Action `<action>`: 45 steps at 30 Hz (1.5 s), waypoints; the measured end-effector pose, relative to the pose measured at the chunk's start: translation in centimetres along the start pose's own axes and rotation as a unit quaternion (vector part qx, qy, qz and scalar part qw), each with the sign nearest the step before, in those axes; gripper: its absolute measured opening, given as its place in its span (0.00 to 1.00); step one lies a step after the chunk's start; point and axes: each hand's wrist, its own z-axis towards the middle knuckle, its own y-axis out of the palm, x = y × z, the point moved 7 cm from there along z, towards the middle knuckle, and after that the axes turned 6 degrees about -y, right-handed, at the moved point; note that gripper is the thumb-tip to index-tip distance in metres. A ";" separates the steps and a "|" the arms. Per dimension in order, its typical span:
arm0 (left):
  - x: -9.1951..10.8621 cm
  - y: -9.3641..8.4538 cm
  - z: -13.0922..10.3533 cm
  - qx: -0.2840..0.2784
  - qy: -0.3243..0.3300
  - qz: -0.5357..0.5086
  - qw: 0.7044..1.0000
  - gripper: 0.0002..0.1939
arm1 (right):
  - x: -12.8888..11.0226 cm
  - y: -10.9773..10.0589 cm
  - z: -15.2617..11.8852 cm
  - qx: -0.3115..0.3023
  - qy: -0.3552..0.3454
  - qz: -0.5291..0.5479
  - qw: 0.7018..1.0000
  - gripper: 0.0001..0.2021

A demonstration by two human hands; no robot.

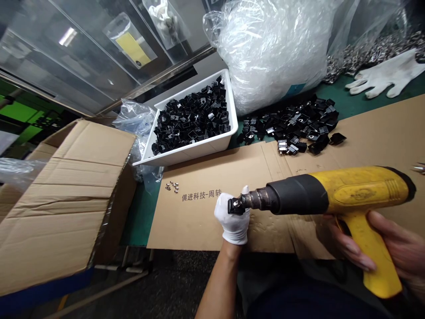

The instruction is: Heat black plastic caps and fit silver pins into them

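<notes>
In a white glove, my left hand (232,223) grips a small black plastic part (235,206) with a bit of metal in it. My bare right hand (352,246) is wrapped around the handle of a yellow heat gun (358,190). The gun lies level, pointing left, and its metal nozzle (257,199) ends right at the black part; whether they touch, I cannot tell. Both hands are over the cardboard sheet (192,226) at the near edge of the table. A few small metal pieces (171,187) lie on the cardboard to the left.
A white bin (199,144) full of black parts stands behind the cardboard. Right of it lies a loose heap of black parts (299,122) before a big clear plastic bag (275,48). A white glove (387,75) and shiny metal pieces (368,53) are back right. A cardboard box (63,190) stands left.
</notes>
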 end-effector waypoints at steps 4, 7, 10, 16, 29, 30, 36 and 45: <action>0.2 -0.1 0.0 0.001 0.002 -0.004 1.000 0.25 | 0.1 0.0 0.1 -0.001 0.004 0.004 1.000 0.25; 0.7 -0.4 0.1 0.023 0.034 0.006 0.999 0.24 | 0.1 0.0 0.0 0.000 -0.003 0.002 1.000 0.25; 1.3 -0.6 0.3 0.031 0.064 0.024 0.997 0.25 | 0.1 -0.3 0.0 0.002 -0.008 -0.002 1.000 0.25; 2.1 -0.7 0.7 0.026 0.084 0.046 0.995 0.25 | 0.3 -0.2 0.3 -0.026 0.021 -0.005 0.999 0.25; 1.0 0.7 1.0 -0.144 -0.005 -0.112 0.983 0.08 | 0.3 -1.0 -0.1 -0.013 0.022 0.012 1.000 0.24; 1.0 0.8 1.1 -0.147 -0.002 -0.116 0.982 0.08 | 0.4 -1.0 -0.1 -0.011 0.023 0.011 1.000 0.24; -0.4 0.8 2.4 -0.100 -0.058 -0.142 0.983 0.05 | 0.2 -0.8 0.1 -0.004 0.020 0.000 1.000 0.24; 0.7 0.8 2.1 -0.079 -0.009 -0.116 0.990 0.07 | 0.2 -2.2 -0.4 0.026 0.025 -0.016 0.999 0.25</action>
